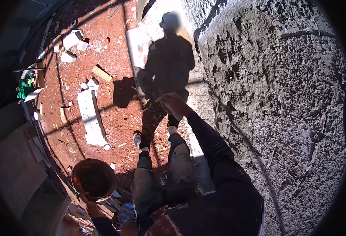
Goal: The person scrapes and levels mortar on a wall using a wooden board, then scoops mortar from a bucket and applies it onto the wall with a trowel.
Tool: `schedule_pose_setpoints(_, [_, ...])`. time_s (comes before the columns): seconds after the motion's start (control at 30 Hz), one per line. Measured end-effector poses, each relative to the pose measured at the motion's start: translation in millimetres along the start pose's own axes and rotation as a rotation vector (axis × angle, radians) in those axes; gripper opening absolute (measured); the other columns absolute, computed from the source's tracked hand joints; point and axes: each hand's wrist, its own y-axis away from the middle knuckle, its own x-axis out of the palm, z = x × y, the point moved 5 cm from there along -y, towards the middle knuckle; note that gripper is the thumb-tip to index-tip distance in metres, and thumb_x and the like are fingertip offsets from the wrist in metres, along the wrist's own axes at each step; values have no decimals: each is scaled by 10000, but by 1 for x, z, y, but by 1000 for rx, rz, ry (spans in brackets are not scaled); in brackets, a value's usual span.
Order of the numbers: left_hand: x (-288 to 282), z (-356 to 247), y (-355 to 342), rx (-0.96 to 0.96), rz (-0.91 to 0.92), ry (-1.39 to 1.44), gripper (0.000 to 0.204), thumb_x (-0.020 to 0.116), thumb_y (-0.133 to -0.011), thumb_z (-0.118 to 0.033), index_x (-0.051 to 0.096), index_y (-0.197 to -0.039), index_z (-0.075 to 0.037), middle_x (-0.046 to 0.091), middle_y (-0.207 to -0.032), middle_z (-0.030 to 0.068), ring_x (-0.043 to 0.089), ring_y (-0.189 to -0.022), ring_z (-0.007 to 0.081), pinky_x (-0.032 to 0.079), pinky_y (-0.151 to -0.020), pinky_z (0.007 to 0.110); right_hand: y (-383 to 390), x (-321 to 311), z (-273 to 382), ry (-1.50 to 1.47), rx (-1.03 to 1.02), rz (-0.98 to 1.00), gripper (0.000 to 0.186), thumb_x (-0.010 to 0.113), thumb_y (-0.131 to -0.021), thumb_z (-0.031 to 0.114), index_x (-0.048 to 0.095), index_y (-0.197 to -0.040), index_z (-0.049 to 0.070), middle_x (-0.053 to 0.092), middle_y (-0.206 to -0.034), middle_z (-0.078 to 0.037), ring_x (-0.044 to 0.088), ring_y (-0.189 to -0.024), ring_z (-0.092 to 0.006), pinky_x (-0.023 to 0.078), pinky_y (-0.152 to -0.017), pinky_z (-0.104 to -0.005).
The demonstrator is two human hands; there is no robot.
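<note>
Down at the lower left, my left hand [87,201] grips a dark, round bucket [90,177] by its near side; the inside looks dark and reddish. My right hand [172,103] is raised out in front of me, fingers curled together; anything they hold is too dark to make out against my shadow. The rough, grey plastered wall [279,118] rises beside my right arm. My legs and shoes [137,139] show below my hands on reddish, debris-strewn ground.
A pale concrete strip [198,161] runs along the wall's foot. A broken white board [88,114], a wood offcut [101,73] and white scraps [72,39] lie on the dirt. Stacked boards [23,165] and green material [24,88] line the left side.
</note>
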Motion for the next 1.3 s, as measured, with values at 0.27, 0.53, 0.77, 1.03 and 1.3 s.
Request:
schedule_pose_setpoints(0.27, [105,-73,73,-106,297,159,69,561,-759,-30,607,-807,-44,533,-794,19,534,-731,142,440,-616,279,254,-91,297,250,-468,-746,278,525,-965,302,581,-836,63,480,-580,42,386,-439,-24,262,-398,-187])
schedule_pose_setpoints(0.53, [237,-219,118,5,814,664,221,547,-611,94,583,-761,-63,576,-685,-17,522,-579,84,439,-515,239,287,73,189,1639,-567,-199,264,566,-850,243,560,-1024,45,628,-852,-97,615,-706,-281,475,-620,-412])
schedule_pose_setpoints(0.77, [209,-334,175,669,1055,379,258,570,-598,49,339,-628,-60,391,-628,-43,374,-589,71,315,-512,268,294,171,112,2352,-952,-481,143,558,-844,175,597,-844,37,615,-724,-130,616,-599,-251,494,-511,-398])
schedule_pose_setpoints(1.03, [161,-281,159,792,1187,370,144,570,-581,46,489,-677,-23,507,-737,5,450,-666,107,371,-597,247,300,278,28,1005,-474,-339,247,558,-885,256,576,-978,28,626,-741,-224,627,-699,-404,492,-586,-461])
schedule_pose_setpoints(1.3, [146,-221,119,227,1335,878,365,505,-593,140,621,-910,4,623,-789,21,552,-667,94,444,-564,244,319,264,-28,1004,-196,-422,356,506,-916,270,475,-1162,15,617,-691,-207,603,-617,-417,478,-552,-493])
